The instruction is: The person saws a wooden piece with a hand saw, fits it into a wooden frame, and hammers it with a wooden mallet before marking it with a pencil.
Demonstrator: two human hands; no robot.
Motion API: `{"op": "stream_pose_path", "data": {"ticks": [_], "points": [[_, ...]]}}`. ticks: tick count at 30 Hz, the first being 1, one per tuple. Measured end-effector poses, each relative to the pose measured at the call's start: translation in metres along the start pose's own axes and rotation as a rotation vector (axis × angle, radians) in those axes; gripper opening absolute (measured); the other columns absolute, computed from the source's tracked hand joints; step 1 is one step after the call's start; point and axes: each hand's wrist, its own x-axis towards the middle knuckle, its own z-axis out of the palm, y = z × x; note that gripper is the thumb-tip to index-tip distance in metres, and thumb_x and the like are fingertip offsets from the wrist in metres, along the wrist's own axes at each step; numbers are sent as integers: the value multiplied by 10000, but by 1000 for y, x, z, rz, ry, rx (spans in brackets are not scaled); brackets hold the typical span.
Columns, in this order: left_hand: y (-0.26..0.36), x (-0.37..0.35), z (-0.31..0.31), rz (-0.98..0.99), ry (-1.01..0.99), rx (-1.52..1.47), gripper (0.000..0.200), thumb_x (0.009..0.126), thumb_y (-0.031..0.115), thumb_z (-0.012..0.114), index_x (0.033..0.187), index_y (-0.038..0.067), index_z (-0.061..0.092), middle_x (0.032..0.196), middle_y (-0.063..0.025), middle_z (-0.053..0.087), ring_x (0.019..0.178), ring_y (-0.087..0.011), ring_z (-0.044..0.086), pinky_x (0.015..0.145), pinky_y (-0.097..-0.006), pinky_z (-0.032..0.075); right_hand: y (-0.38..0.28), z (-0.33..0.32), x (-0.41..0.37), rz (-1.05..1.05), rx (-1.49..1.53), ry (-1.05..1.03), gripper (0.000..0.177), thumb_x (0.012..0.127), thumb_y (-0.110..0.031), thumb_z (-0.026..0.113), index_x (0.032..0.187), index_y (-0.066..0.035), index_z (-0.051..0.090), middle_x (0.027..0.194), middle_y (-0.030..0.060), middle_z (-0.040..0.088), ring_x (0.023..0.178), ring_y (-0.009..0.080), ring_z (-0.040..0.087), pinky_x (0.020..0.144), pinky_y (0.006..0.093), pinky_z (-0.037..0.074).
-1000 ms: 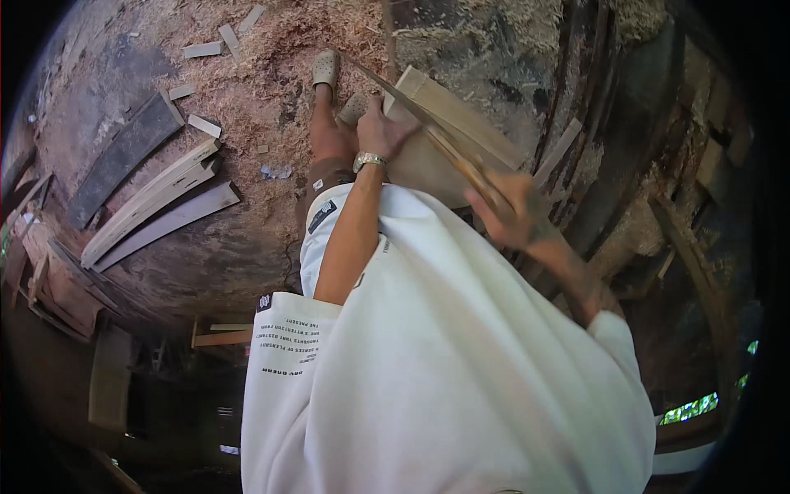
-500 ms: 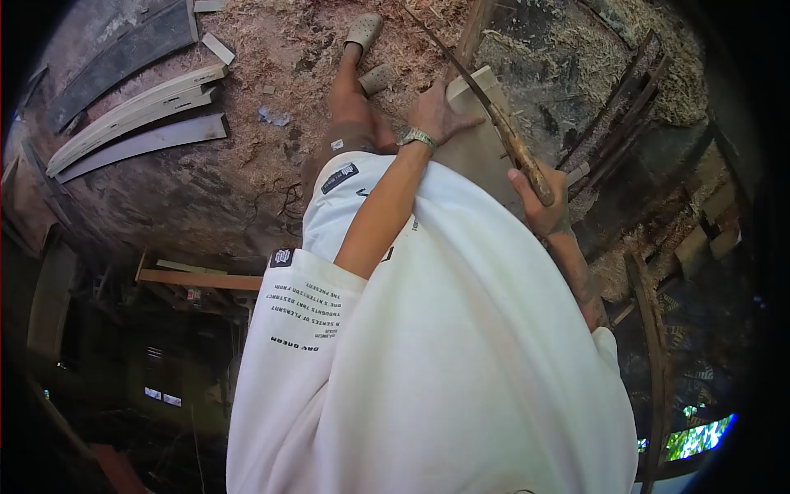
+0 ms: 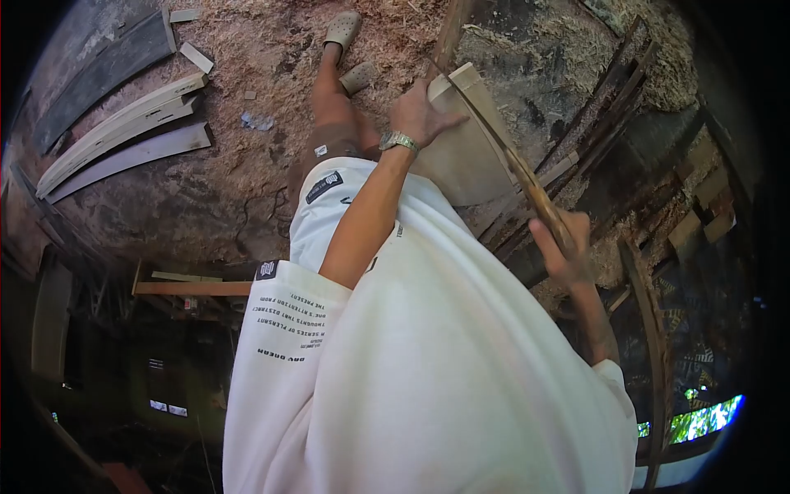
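Note:
My left hand [image 3: 421, 111], with a metal watch on its wrist, grips the upper edge of a pale wooden board [image 3: 465, 156] that stands tilted in front of me. My right hand [image 3: 562, 243] is closed around the wooden handle of a long blade [image 3: 485, 132]. The blade lies diagonally across the board's face, its tip near the board's top corner by my left fingers. My white shirt hides the board's lower part.
Sawdust and shavings [image 3: 271, 49] cover the ground around my sandalled foot [image 3: 342, 30]. Curved wooden planks [image 3: 123, 136] lie at the left. Dark slats and offcuts [image 3: 625, 107] pile up at the right. A wooden frame [image 3: 193, 288] sits at lower left.
My right hand has pulled the blade down and to the right along the board, away from my left hand. The left hand keeps its hold on the board's top edge.

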Motion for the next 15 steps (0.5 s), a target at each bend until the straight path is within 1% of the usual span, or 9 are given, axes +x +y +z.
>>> {"op": "stream_pose_path", "data": {"ticks": [1, 3, 6, 7, 9, 10, 11, 14, 15], "points": [[-1, 0, 0, 3, 9, 3, 910, 598, 639, 903, 1208, 30, 611, 1010, -222, 744, 954, -408, 729, 851, -492, 578, 20, 10, 20, -18, 10, 9, 183, 928, -115, 671, 837, 43, 669, 571, 60, 452, 540, 96, 433, 495, 320, 363], [0, -5, 4, -1, -6, 10, 904, 601, 641, 901, 1199, 27, 613, 996, -224, 745, 948, -409, 730, 844, -492, 579, 52, 38, 80, 31, 38, -42, 211, 923, -151, 695, 829, 38, 673, 572, 68, 456, 529, 109, 427, 493, 336, 362], [4, 0, -6, 0, -16, 38, 897, 605, 638, 901, 1191, 24, 613, 992, -226, 744, 943, -407, 731, 839, -492, 580, 47, 52, 99, -72, -81, 44, 246, 920, -186, 710, 816, 33, 667, 574, 66, 471, 536, 102, 423, 490, 353, 360], [2, 1, -3, 5, -12, 46, 895, 606, 635, 903, 1191, 23, 613, 993, -227, 743, 943, -406, 731, 840, -491, 580, 35, 43, 80, -55, -22, 27, 251, 926, -169, 699, 802, 43, 648, 578, 62, 483, 544, 99, 427, 489, 344, 364], [2, -3, -2, -8, -11, 37, 888, 604, 624, 907, 1189, 18, 625, 1002, -230, 743, 951, -403, 731, 849, -487, 579, 17, 11, 15, 87, 30, -11, 201, 925, -134, 685, 910, 66, 695, 589, 71, 483, 540, 108, 444, 493, 324, 375], [5, -4, -4, -14, -12, 25, 883, 603, 616, 910, 1187, 13, 637, 1009, -233, 743, 958, -402, 731, 859, -484, 578, -9, -2, -9, 49, 23, 10, 236, 923, -95, 666, 1070, 83, 715, 589, 76, 474, 536, 115, 466, 503, 306, 390], [6, -4, -6, -17, -13, 18, 878, 601, 609, 913, 1185, 8, 649, 1017, -235, 743, 965, -400, 731, 868, -480, 577, -15, -14, -31, 31, -25, -11, 316, 919, -81, 656, 1189, 79, 698, 590, 72, 469, 542, 110, 479, 508, 305, 399], [3, -3, -3, 0, -24, -2, 901, 601, 631, 911, 1200, 27, 612, 1024, -234, 744, 946, -395, 734, 844, -486, 581, -10, -3, -23, -5, -32, -7, 274, 911, -79, 663, 1131, 77, 711, 586, 85, 474, 535, 117, 487, 504, 315, 397], [2, 0, -3, 1, -25, 4, 896, 603, 630, 911, 1198, 29, 614, 1025, -232, 745, 947, -393, 734, 842, -485, 581, 11, 12, -3, 32, -40, 19, 188, 904, -110, 681, 988, 54, 720, 587, 120, 498, 526, 135, 500, 503, 339, 399]]}}
